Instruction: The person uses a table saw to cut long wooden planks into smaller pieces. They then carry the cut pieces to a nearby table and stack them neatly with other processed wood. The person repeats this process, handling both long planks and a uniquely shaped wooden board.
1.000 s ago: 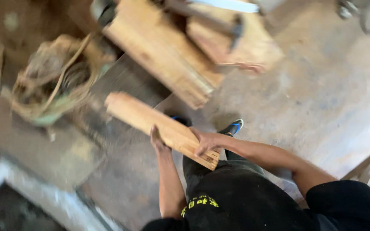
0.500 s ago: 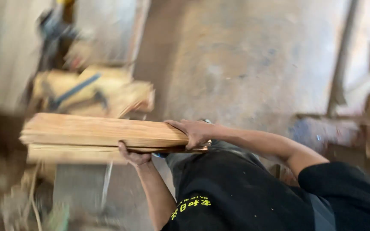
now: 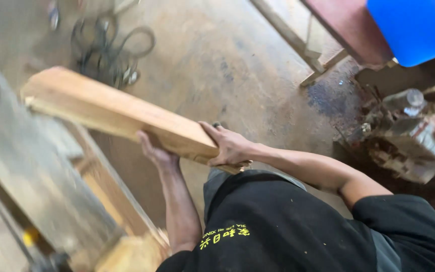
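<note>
I carry a thick light-brown wooden plank (image 3: 112,113) in front of my body, its far end pointing up and to the left. My left hand (image 3: 156,151) grips it from underneath near its near end. My right hand (image 3: 230,147) clamps over the top of that same end, fingers wrapped on the wood. Both forearms reach out from my black shirt at the bottom of the view.
A grey machine or bench surface (image 3: 31,191) with a wooden frame fills the left. Coiled black cable (image 3: 109,53) lies on the concrete floor (image 3: 227,65) at top left. A blue container (image 3: 416,27) and metal clutter (image 3: 414,136) sit at right.
My view has swung across the workshop while I keep hold of the plank. Its far end has tilted upward to the left. The pile of boards seen earlier is out of view.
</note>
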